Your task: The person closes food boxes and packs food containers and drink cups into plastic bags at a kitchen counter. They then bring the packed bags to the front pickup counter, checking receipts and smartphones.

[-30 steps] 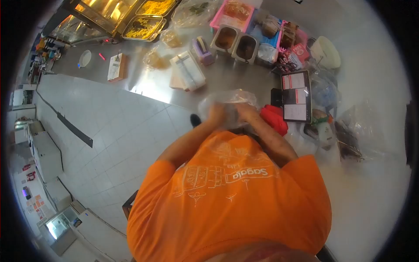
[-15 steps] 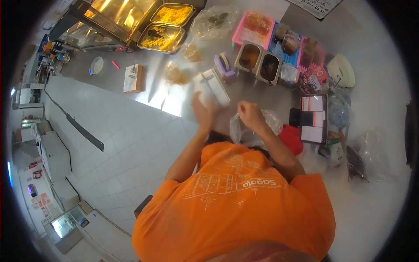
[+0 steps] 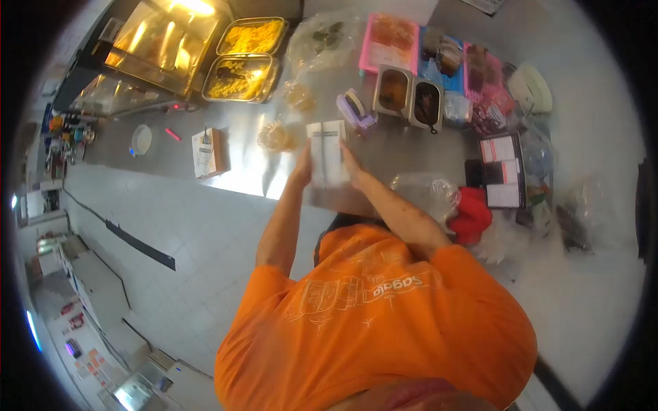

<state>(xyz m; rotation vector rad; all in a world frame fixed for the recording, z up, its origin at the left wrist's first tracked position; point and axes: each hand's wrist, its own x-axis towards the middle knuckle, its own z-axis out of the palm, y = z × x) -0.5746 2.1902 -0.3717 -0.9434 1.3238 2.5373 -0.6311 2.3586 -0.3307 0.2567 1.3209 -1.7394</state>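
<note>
A white box (image 3: 327, 152) with a dark strip along its middle is between my two hands at the near edge of the steel counter (image 3: 257, 113). My left hand (image 3: 302, 166) presses on its left side, and my right hand (image 3: 351, 162) on its right side. Just behind the box stands a purple tape dispenser (image 3: 355, 109). To the left lies a small clear bag of yellowish contents (image 3: 273, 136). A crumpled clear plastic bag (image 3: 421, 192) rests right of my right forearm.
Two trays of yellow food (image 3: 240, 77) stand by a lit display cabinet (image 3: 161, 48). Metal containers (image 3: 393, 90), a pink basket (image 3: 389, 42), a tablet (image 3: 502, 170) and a red cloth (image 3: 471, 216) are on the right. A small box (image 3: 207, 152) sits left.
Both hands have left the clear plastic bag and moved left to the white box, taking it by its sides. The box has turned upright in view. The camera view has shifted.
</note>
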